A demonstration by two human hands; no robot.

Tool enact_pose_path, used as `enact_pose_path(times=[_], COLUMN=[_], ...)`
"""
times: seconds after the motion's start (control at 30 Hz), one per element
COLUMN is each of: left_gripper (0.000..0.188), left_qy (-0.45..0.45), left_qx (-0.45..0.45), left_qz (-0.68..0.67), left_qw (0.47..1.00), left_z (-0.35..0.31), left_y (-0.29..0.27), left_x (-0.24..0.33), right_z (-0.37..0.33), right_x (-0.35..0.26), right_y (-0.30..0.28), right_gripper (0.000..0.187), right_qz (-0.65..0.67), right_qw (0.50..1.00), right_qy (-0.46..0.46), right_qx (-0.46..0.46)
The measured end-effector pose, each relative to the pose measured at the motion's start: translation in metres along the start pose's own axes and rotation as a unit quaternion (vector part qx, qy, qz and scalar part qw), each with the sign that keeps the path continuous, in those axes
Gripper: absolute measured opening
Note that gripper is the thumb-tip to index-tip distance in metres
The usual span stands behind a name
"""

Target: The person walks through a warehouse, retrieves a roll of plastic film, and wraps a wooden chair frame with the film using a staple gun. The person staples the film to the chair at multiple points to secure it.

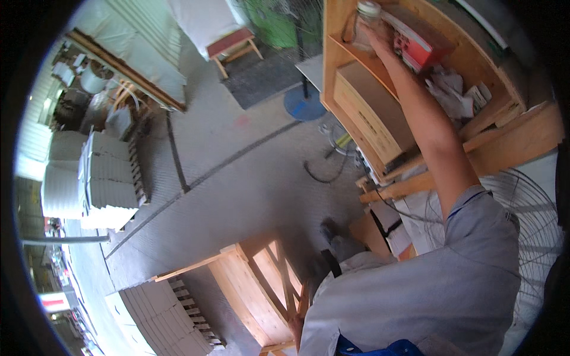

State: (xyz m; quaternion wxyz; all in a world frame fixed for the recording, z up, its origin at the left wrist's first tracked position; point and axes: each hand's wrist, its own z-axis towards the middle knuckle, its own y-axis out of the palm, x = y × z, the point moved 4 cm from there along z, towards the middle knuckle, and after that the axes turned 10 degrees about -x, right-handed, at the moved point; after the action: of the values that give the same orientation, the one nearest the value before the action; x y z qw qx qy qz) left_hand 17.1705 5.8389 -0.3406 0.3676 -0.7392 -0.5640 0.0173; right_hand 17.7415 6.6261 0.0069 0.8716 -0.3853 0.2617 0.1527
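My right arm stretches up to a wooden shelf unit (356, 53) at the upper right. There my right hand (379, 34) is closed round a clear jar with a pale lid (369, 8), on the upper shelf. Beside that hand sits a red and white box (424, 47), with crumpled white plastic or paper (448, 89) nearer to me. A long wooden box (368, 113) fills the lower shelf. Low in the view, my left hand (295, 329) is partly visible at the edge of a pale wooden frame (249, 291); its fingers are too hidden to read.
White stacked sheets (107, 178) stand on a pallet at the left, with another white stack (157, 314) at the lower left. A wire fan guard (534, 237) is at the right. A round blue stand base (304, 104) and a black cable (326, 178) are on the floor.
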Motion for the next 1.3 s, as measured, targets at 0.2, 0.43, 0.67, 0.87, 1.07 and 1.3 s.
enact_pose_path(times=[0.2, 0.43, 0.67, 0.87, 1.07, 1.3], left_gripper=[0.026, 0.023, 0.024, 0.020, 0.020, 0.025], left_qy=[-0.080, 0.101, -0.084, -0.145, -0.037, -0.159], left_qx=[-0.104, -0.103, -0.140, -0.158, -0.122, -0.070], left_qz=[-0.083, -0.105, -0.147, -0.167, -0.151, -0.408], left_qw=[0.988, 0.984, 0.976, 0.962, 0.980, 0.896], left_z=[0.028, 0.007, -0.008, -0.028, -0.034, -0.047], left_y=[-0.015, -0.026, -0.005, 0.011, 0.024, 0.037], left_x=[-0.006, 0.053, 0.018, -0.004, 0.004, 0.004], right_z=[-0.062, -0.406, -0.572, -0.566, -0.556, -0.564], right_x=[-0.056, 0.023, 0.182, 0.199, 0.189, 0.210], right_y=[-0.037, 0.031, 0.057, 0.080, 0.084, 0.085], right_gripper=[0.047, 0.043, 0.061, 0.062, 0.074, 0.063], right_qz=[-0.038, -0.041, -0.365, -0.490, -0.459, -0.453], right_qw=[0.999, 0.894, 0.636, 0.556, 0.604, 0.591], right_qy=[0.017, 0.009, -0.040, -0.106, -0.002, -0.127], right_qx=[-0.031, -0.446, -0.679, -0.663, -0.651, -0.655])
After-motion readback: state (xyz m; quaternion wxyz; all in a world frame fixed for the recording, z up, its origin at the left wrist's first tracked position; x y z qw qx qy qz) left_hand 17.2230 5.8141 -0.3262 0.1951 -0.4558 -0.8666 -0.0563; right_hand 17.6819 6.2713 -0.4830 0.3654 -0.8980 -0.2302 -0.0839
